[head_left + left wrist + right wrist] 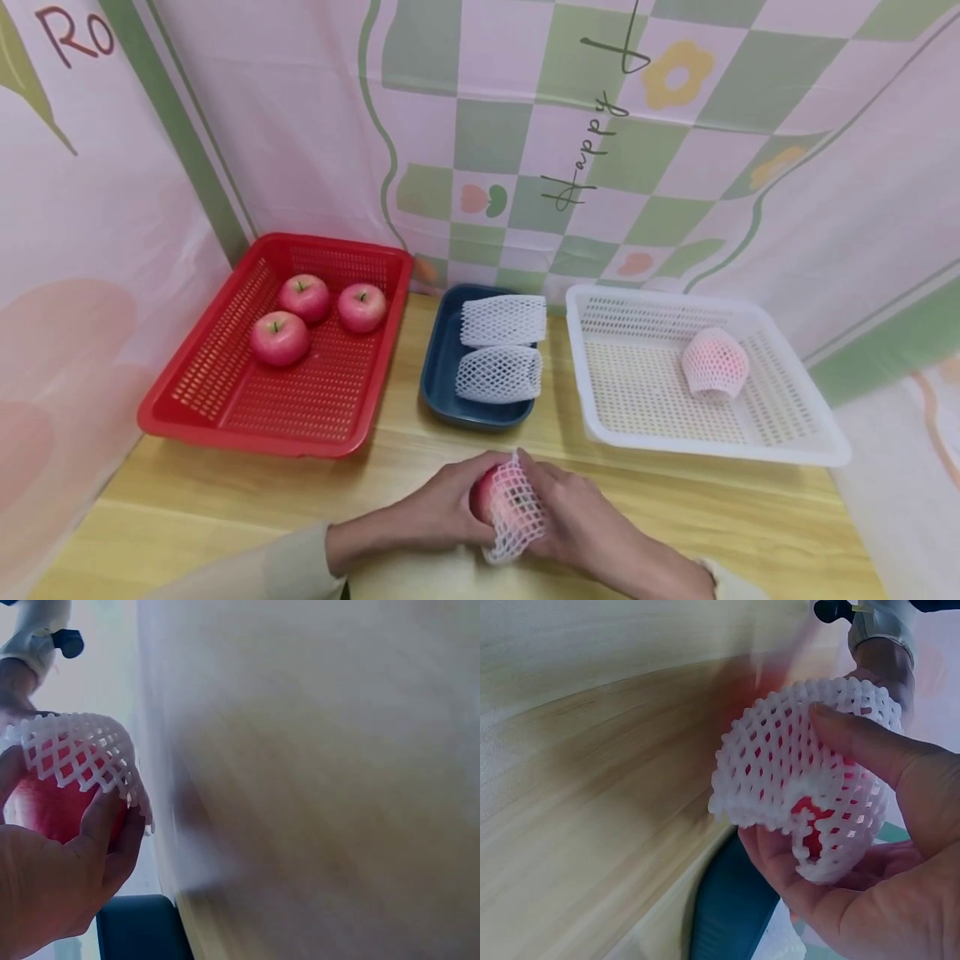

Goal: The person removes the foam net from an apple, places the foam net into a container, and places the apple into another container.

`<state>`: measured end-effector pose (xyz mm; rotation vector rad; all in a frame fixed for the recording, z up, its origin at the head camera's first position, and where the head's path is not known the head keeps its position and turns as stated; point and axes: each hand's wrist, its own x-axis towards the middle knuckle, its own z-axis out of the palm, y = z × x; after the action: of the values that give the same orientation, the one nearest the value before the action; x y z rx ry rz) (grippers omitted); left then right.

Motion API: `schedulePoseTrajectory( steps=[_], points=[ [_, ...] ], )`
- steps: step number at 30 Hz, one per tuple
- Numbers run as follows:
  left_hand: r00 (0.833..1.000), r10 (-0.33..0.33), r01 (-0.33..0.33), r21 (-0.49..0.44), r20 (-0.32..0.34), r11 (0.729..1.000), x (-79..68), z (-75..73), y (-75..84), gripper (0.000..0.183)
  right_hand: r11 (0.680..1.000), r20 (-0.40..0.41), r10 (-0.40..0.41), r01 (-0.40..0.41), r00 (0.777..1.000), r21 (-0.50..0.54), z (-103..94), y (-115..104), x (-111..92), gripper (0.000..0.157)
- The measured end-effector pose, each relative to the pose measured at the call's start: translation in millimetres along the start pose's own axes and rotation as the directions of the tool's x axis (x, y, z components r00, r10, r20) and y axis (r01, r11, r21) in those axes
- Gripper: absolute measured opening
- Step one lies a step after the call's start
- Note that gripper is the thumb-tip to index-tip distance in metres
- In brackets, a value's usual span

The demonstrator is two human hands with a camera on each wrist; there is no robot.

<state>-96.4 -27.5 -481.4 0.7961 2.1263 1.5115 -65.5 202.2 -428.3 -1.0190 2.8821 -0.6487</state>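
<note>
Near the table's front edge, both hands hold one red apple [56, 806] partly covered by a white foam net sleeve [780, 757]. My left hand [447, 502] curls its fingers and thumb round the apple's bare side. On the other side, my right hand [573, 512] grips the sleeved part, its thumb lying on the mesh in the right wrist view. The mesh covers the apple's right half in the head view and hangs past its lower edge.
A red basket [255, 446] with three apples stands at left. Two foam sleeves [501, 321] lie in a dark blue tray [480, 417] at the centre. At right, a white basket [720, 450] holds a sleeved apple [715, 363]. A patterned cloth [300, 108] hangs behind.
</note>
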Motion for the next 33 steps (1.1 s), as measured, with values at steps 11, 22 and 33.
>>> schedulePoseTrajectory(
  steps=[11, 22, 33],
  points=[
    [0.996, -0.067, 0.064, -0.044, -0.063, 0.997, -1.2, -5.7, 0.4, 0.093, 1.0, -0.128, -0.028, 0.027, 0.991, -0.014, -10.1, 6.1, -2.9, 0.07],
    [0.99, -0.071, 0.062, -0.077, -0.125, 0.995, -8.8, -16.7, 1.0, 0.085, 0.997, -0.246, -0.078, 0.076, 0.966, -0.017, -28.9, 12.0, -2.9, 0.026],
    [0.987, -0.091, 0.082, -0.073, -0.134, 0.994, -19.5, -30.5, 6.8, 0.08, 0.989, -0.294, -0.127, 0.098, 0.947, -0.111, -50.0, 16.8, 1.7, 0.027]
  ],
)
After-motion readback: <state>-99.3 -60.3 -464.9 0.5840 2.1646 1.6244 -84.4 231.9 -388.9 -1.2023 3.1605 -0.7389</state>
